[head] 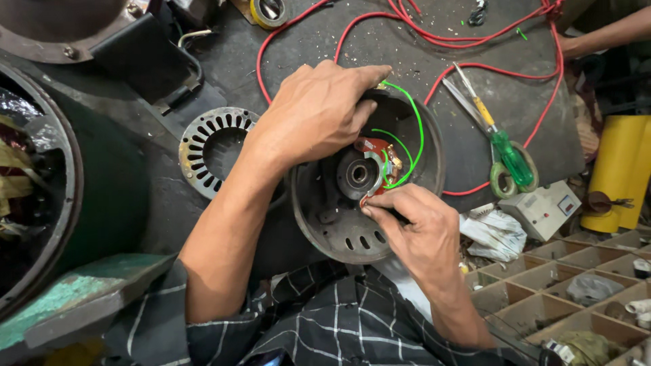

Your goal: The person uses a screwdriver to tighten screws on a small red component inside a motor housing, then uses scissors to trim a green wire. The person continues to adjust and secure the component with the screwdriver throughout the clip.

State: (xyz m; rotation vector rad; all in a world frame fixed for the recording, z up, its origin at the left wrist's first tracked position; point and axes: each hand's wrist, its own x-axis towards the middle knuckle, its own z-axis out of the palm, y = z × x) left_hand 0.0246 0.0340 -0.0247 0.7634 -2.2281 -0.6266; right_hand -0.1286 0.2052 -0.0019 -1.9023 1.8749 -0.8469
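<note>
Motor end cover (332, 224), round and grey, sits in the middle of the dark, scuffed bench (420, 54), its near rim overhanging toward the person's checked shirt. Left hand (315, 115) drapes over the far rim, fingers curled down onto it, clamping the cover. Right hand (413, 224) comes in from the near side, thumb and fingertips pinched shut on a small metal tab by the red terminal plate (374, 150), just beside the hub. Green wire (415, 122) loops up past the rim. Tight quarters: slotted stator ring (213, 149) close on the left, green-handled scissors (495, 132) and tape roll (502, 177) to the right, red wire (475, 66) snaking across the far side. Compartment tray (563, 271) borders the right edge.
</note>
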